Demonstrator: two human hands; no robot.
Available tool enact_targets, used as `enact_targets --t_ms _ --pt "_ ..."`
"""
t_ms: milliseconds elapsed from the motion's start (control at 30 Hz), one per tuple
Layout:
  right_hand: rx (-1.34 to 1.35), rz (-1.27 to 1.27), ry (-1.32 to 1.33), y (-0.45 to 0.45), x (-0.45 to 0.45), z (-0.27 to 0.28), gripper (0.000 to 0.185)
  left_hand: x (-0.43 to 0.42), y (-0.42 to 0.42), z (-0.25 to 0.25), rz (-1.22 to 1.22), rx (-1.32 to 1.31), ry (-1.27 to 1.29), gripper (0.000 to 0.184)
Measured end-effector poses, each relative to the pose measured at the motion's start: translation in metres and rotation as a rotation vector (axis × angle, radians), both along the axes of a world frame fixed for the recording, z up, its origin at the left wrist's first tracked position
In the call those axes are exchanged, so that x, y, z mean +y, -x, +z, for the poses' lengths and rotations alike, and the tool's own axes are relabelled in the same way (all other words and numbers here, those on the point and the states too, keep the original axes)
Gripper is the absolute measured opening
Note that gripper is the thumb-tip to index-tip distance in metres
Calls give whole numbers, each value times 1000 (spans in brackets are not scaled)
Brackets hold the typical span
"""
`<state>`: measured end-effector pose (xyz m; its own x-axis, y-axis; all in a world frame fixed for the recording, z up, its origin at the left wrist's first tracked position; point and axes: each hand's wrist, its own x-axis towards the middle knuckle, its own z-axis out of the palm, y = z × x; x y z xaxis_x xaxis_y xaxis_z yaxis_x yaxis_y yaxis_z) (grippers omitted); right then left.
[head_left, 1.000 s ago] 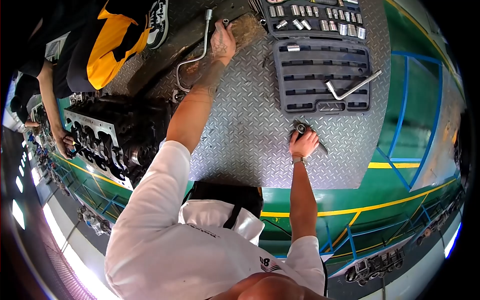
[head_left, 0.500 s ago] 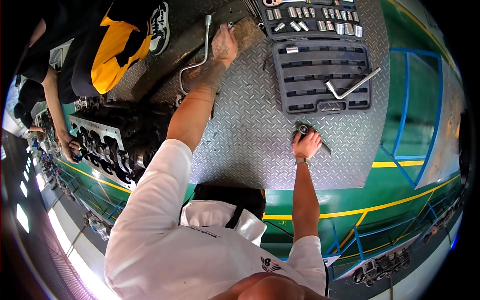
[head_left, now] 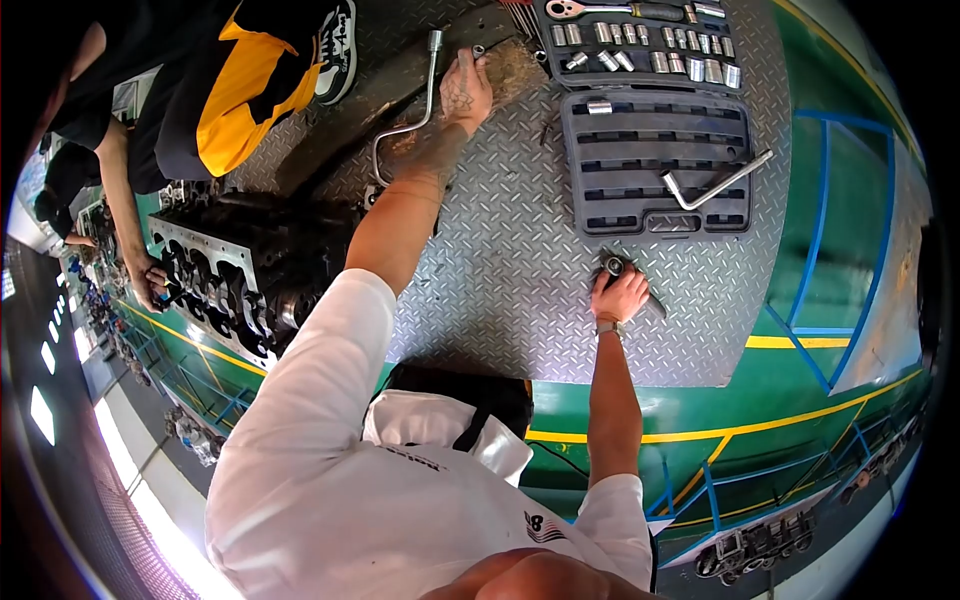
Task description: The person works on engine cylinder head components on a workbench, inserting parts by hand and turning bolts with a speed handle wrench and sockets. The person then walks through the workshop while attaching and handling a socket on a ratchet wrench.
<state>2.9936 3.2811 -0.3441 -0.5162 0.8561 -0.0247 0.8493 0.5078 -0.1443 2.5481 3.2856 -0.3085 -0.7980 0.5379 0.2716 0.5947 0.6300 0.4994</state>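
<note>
My left hand (head_left: 467, 92) reaches to the top centre, its fingers closed on a small metal socket (head_left: 478, 51) beside a worn brown board (head_left: 515, 72). Left of this hand lies a long bent wrench (head_left: 430, 95). My right hand (head_left: 621, 297) is wrapped round a dark ratchet-like tool (head_left: 655, 306), resting on the diamond-plate surface (head_left: 520, 290). The tool's round head shows beyond my fingers and its handle end sticks out on the right. Just above is the grey socket case (head_left: 655, 228), with an L-shaped wrench (head_left: 725, 182) and one loose socket (head_left: 599, 107) lying on it.
At the left is an engine block (head_left: 215, 275); a co-worker's hand (head_left: 147, 283) is at its far end. The co-worker's shoe (head_left: 337, 55) is at the top. Several sockets and a ratchet (head_left: 640, 11) fill the case's upper half. Blue rails (head_left: 822, 220) stand beyond the plate's right edge.
The whole view has shifted slightly. My left hand and the socket have moved a little to the right relative to the long wrench. My right hand stays on its tool.
</note>
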Motion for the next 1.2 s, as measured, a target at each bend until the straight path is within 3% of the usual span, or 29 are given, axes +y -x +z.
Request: enact_targets --t_ms 300,367,633,1067,1100,1133,1200 --pt "-158 -26 208 -3 3 -3 52 -1 2 -3 -21 34 -25 19" --pt "-7 -1 -6 -2 0 -3 53 -2 1 -2 -10 -11 -4 19" --pt "-44 -10 -8 -1 -2 -2 53 -2 -1 4 44 -123 51 21" --pt "-6 13 -75 2 -2 -2 48 -4 -1 6 3 -41 -38 21" --pt "-4 1 -70 4 -2 4 46 -5 -3 18 51 -176 12 21" --pt "-85 -7 61 5 1 6 44 -21 30 -83 -176 104 283 22" --pt "-154 -67 122 13 5 17 40 -23 38 -106 -251 156 79 24"
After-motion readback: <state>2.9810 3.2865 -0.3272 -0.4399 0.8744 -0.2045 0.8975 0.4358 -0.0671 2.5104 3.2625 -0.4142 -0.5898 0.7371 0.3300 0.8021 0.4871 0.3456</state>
